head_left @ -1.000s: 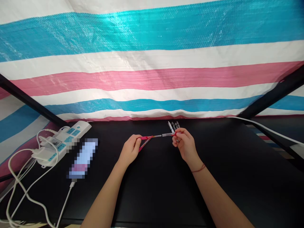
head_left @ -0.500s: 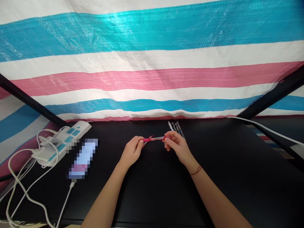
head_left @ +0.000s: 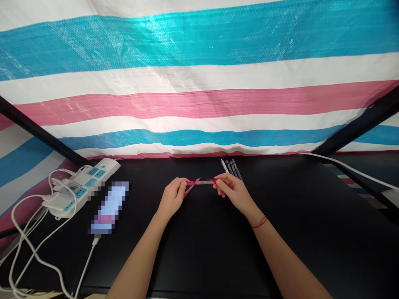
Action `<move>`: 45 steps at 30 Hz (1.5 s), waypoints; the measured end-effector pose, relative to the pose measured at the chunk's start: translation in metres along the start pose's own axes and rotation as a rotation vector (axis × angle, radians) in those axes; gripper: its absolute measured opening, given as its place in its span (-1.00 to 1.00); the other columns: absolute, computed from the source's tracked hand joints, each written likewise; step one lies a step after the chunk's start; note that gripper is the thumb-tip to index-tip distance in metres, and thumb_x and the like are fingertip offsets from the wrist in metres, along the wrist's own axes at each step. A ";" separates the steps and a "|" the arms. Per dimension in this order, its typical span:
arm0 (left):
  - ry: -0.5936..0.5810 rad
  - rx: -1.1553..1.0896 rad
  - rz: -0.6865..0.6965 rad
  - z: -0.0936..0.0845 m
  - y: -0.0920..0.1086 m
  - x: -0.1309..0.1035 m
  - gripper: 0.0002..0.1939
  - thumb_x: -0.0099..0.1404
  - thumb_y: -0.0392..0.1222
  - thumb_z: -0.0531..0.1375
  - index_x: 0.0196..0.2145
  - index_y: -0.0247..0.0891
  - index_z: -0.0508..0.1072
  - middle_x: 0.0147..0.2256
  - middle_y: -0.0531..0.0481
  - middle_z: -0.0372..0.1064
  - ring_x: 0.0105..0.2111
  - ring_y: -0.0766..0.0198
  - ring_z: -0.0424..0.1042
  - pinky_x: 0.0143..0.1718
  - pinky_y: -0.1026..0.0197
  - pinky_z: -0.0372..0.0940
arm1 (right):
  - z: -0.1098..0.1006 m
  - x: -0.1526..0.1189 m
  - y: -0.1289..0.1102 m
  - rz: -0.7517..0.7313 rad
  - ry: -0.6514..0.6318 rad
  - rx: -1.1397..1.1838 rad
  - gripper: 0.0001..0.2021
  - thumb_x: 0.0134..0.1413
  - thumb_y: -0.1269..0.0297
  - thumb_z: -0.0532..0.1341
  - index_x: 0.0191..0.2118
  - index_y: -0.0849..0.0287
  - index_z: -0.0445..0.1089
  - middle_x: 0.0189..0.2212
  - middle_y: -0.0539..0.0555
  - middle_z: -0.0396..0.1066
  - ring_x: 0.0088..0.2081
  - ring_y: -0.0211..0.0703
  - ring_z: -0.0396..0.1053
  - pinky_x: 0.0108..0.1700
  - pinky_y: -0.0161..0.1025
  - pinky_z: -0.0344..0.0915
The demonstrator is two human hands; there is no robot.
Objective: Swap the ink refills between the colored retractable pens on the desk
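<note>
Over the middle of the black table, a red pen with a clear barrel lies level between my two hands. My left hand pinches its red end between thumb and fingers. At the other end, my right hand has its thumb and fingertips closed on the pen. A second slim red pen slants across under my left fingers. Beyond my right hand lie several dark and white pens, side by side, their lower ends partly covered by the hand.
At the left lies a white power strip with plugs and tangled white cables. A phone with a blurred screen lies beside it on the black table. Black frame bars and a striped tarp stand behind; a white cable runs right.
Both hands stay nearly in place with the red pen between them. The slanting second pen shows slightly more below my left fingers. My right wrist has shifted slightly right.
</note>
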State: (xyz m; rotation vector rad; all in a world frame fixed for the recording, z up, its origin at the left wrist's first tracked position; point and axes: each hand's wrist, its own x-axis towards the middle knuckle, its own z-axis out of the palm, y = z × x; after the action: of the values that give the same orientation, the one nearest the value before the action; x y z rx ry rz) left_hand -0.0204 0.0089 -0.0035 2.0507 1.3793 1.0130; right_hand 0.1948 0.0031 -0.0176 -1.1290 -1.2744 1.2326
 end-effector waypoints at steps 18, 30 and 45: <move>0.031 -0.012 -0.023 0.000 -0.005 0.001 -0.71 0.34 -0.16 -0.06 -0.25 -0.27 0.42 -0.46 0.02 0.35 -0.48 0.31 0.35 -0.35 0.26 0.26 | 0.000 -0.002 -0.005 0.003 -0.052 -0.090 -0.71 -0.03 0.06 0.23 -0.24 0.14 0.30 -0.46 0.00 0.37 -0.54 -0.29 0.26 -0.51 -0.29 0.21; 0.026 -0.044 -0.103 0.001 -0.005 -0.001 -0.68 0.35 -0.10 -0.07 -0.26 -0.26 0.44 -0.51 0.04 0.34 -0.50 0.30 0.35 -0.40 0.27 0.25 | -0.001 -0.001 -0.002 -0.022 -0.049 -0.143 -0.71 0.02 0.03 0.19 -0.24 0.14 0.31 -0.45 0.00 0.35 -0.51 -0.27 0.28 -0.47 -0.27 0.25; 0.021 -0.056 -0.178 0.000 -0.001 -0.001 -0.62 0.34 -0.03 -0.08 -0.31 -0.25 0.46 -0.68 0.13 0.21 -0.60 0.30 0.29 -0.50 0.30 0.19 | 0.000 -0.003 0.000 -0.044 -0.035 -0.223 -0.72 0.06 0.06 0.16 -0.18 0.12 0.31 -0.43 0.02 0.37 -0.50 -0.24 0.30 -0.40 -0.23 0.29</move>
State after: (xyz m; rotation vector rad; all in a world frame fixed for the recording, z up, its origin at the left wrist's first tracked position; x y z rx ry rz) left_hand -0.0214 0.0080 -0.0044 1.8444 1.4970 0.9876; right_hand 0.1952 0.0005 -0.0175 -1.2349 -1.4832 1.1016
